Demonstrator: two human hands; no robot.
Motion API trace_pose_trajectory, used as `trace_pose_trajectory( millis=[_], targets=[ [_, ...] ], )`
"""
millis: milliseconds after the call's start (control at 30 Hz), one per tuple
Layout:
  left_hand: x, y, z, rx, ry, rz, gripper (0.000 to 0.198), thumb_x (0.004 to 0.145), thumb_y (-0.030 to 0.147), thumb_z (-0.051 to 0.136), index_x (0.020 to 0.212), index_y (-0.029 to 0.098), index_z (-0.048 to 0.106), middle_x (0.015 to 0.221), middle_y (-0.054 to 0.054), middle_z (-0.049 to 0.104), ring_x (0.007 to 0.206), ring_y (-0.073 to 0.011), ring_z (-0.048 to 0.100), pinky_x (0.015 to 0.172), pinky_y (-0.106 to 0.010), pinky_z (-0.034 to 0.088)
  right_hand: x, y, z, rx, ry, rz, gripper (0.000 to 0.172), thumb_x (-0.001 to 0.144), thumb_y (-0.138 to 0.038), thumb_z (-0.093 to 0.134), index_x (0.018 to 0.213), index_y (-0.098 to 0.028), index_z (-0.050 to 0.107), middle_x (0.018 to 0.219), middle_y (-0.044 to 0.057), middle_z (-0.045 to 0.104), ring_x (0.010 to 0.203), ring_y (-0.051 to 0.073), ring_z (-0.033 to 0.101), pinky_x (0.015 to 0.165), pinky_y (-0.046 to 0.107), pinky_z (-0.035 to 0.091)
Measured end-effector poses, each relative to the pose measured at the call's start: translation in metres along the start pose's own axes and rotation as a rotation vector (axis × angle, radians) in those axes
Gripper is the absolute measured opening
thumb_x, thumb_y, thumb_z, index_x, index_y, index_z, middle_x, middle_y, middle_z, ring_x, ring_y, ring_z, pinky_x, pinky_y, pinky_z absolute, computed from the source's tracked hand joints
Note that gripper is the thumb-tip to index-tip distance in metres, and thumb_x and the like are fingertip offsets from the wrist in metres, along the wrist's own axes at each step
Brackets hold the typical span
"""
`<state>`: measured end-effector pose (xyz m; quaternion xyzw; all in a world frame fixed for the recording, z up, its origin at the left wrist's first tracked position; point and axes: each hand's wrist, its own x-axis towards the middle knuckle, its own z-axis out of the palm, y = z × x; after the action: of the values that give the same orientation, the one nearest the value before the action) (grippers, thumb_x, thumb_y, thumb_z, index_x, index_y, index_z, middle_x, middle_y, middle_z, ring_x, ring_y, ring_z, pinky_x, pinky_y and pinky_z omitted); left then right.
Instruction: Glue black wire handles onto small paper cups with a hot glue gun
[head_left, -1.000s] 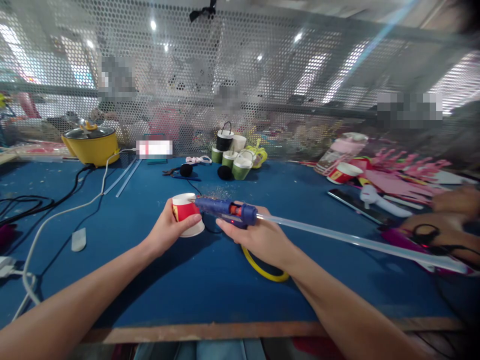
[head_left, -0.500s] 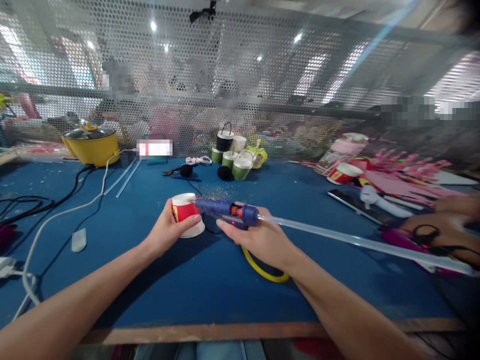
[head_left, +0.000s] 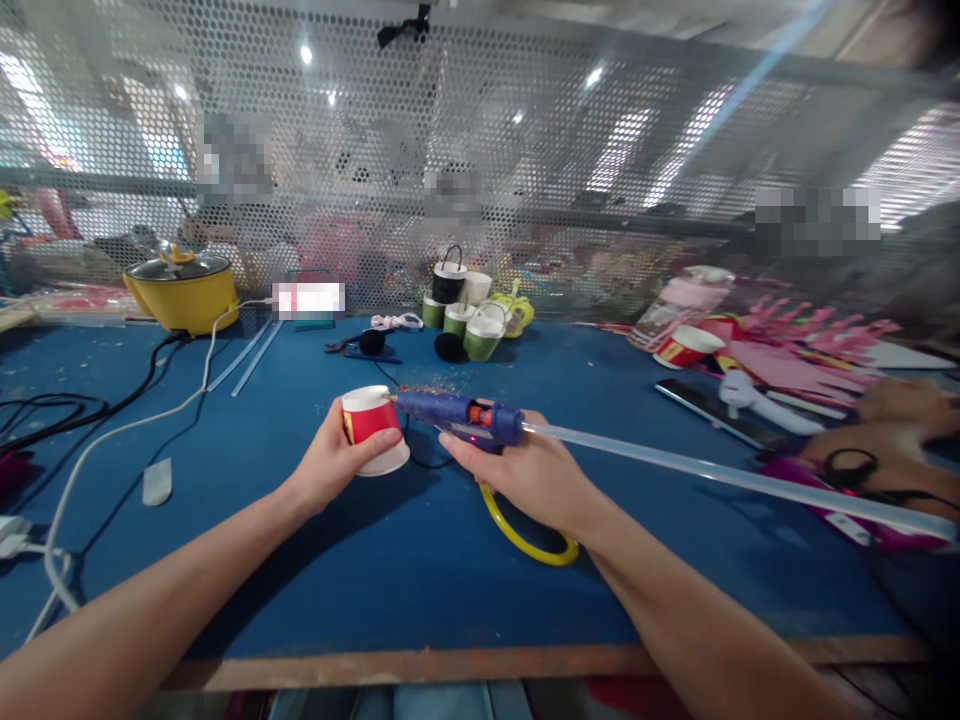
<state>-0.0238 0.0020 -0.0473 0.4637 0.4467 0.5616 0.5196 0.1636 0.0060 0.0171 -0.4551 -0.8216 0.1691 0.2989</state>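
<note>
My left hand (head_left: 335, 455) is closed around a small red and white paper cup (head_left: 370, 420), held upside down and a little tilted. In my right hand (head_left: 529, 470) is a blue glue gun (head_left: 457, 415), its nozzle pointing left at the cup's upper edge. Whether the nozzle tip touches the cup I cannot tell. A long clear glue stick (head_left: 697, 475) sticks out of the gun's back and reaches far to the right. Under my right hand a yellow ring (head_left: 536, 550) lies on the blue table (head_left: 420, 580).
Several green, black and white cups (head_left: 457, 310) stand at the back, with black balls (head_left: 449, 347) and pliers (head_left: 345, 347) nearby. A yellow electric pot (head_left: 184, 290) and white cable (head_left: 135, 425) are left. At right lie a phone (head_left: 712, 412), another red cup (head_left: 686, 346) and pink pieces (head_left: 795, 365).
My right hand has drawn the glue gun slightly right, its nozzle moving a little along and away from the cup. My left hand and the cup have barely moved.
</note>
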Motion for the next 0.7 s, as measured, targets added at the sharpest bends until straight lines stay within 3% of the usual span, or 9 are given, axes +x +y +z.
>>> trace_pose_trajectory(
  millis=[267,700],
  targets=[
    [0.0011,-0.0025,0.0004,0.021,-0.013,0.024,0.060,0.062,0.033,0.070,0.111,0.017,0.042,0.101,-0.007,0.057,0.085,-0.0171,0.056,0.076,-0.032,0.047,-0.0037,-0.0001,0.0049,0.048,-0.012,0.024,0.021,0.075,-0.035,0.053,0.062,-0.019,0.052,0.054,-0.003,0.055,0.046,0.010,0.051,0.046,0.022,0.040],
    [0.0020,-0.0049,0.0021,0.040,-0.032,0.062,0.057,0.063,0.032,0.069,0.110,0.016,0.041,0.104,-0.009,0.056,0.090,-0.0184,0.056,0.081,-0.035,0.046,-0.0054,0.0005,0.0094,-0.032,-0.011,-0.040,0.017,0.075,-0.034,0.052,0.067,-0.020,0.057,0.058,0.000,0.057,0.056,0.014,0.054,0.048,0.023,0.041]
  ],
)
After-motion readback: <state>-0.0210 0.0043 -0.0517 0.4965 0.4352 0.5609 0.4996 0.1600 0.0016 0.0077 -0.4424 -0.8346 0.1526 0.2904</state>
